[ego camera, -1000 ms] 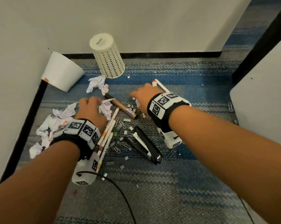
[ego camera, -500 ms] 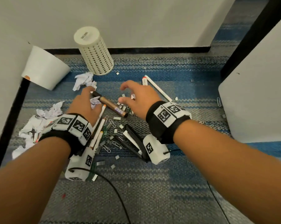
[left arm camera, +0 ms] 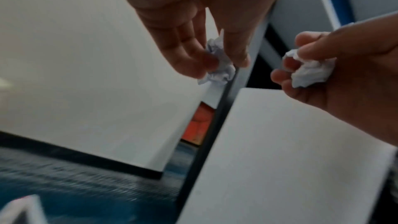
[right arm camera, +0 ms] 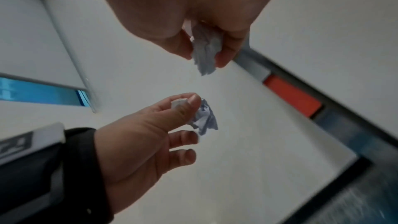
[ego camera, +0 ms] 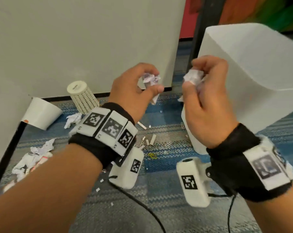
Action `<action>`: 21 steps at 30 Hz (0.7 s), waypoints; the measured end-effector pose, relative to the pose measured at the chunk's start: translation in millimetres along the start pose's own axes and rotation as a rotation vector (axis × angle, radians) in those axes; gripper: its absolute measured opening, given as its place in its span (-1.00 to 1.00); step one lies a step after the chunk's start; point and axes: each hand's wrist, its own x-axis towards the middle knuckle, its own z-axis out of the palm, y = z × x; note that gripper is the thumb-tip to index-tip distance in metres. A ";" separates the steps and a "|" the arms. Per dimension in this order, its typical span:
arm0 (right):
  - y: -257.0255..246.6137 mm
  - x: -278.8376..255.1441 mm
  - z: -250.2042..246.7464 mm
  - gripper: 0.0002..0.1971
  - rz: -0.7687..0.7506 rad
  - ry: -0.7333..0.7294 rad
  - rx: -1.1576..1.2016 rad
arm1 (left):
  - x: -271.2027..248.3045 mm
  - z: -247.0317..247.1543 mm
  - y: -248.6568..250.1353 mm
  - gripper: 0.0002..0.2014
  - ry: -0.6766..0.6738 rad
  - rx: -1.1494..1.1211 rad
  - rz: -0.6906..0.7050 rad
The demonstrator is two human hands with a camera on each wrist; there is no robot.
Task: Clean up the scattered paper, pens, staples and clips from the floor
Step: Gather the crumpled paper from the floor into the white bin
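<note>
Both hands are raised off the floor, side by side. My left hand (ego camera: 142, 83) pinches a crumpled paper ball (ego camera: 150, 79) between thumb and fingers; the left wrist view shows that paper ball (left arm camera: 219, 67) at the fingertips. My right hand (ego camera: 203, 81) grips a second crumpled paper ball (ego camera: 192, 78), seen also as a paper wad (right arm camera: 204, 48) in the right wrist view. More crumpled paper (ego camera: 73, 119) and a paper heap (ego camera: 33, 157) lie on the carpet at left. Paper clips (ego camera: 152, 155), staple strips (ego camera: 152, 139) and a pen (ego camera: 141, 125) are scattered below my hands.
A white perforated cup (ego camera: 82, 96) stands upside down by the wall. A white bin (ego camera: 41, 113) lies tipped over at the left. A large white box-like object (ego camera: 253, 73) stands at the right, close to my right hand. Wrist camera cables (ego camera: 142, 206) trail over the carpet.
Both hands have lifted from the floor clutter, each with a crumpled paper ball, and my view has tilted up and to the right.
</note>
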 end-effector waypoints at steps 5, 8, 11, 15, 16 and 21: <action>-2.7 5.2 -84.9 -0.76 -0.149 0.370 -0.286 | 0.3 34.5 79.8 -0.66 -0.011 -0.259 0.133; 9.8 11.9 -105.8 -0.75 -0.092 0.439 -0.383 | 5.4 59.3 101.9 -0.70 -0.045 -0.331 0.205; 16.4 13.6 -111.0 -0.61 -0.003 0.349 -0.389 | 7.9 78.5 107.0 -0.60 -0.138 -0.308 0.191; 17.4 6.0 -112.7 -0.68 0.037 0.296 -0.407 | 1.6 77.2 96.8 -0.68 -0.132 -0.231 0.213; 14.4 4.1 -109.9 -0.71 0.017 0.307 -0.417 | -1.1 73.0 91.1 -0.73 -0.094 -0.204 0.218; -9.3 -10.8 -66.0 -0.87 -0.147 0.223 -0.321 | -24.0 44.0 36.8 -0.84 -0.005 -0.089 0.102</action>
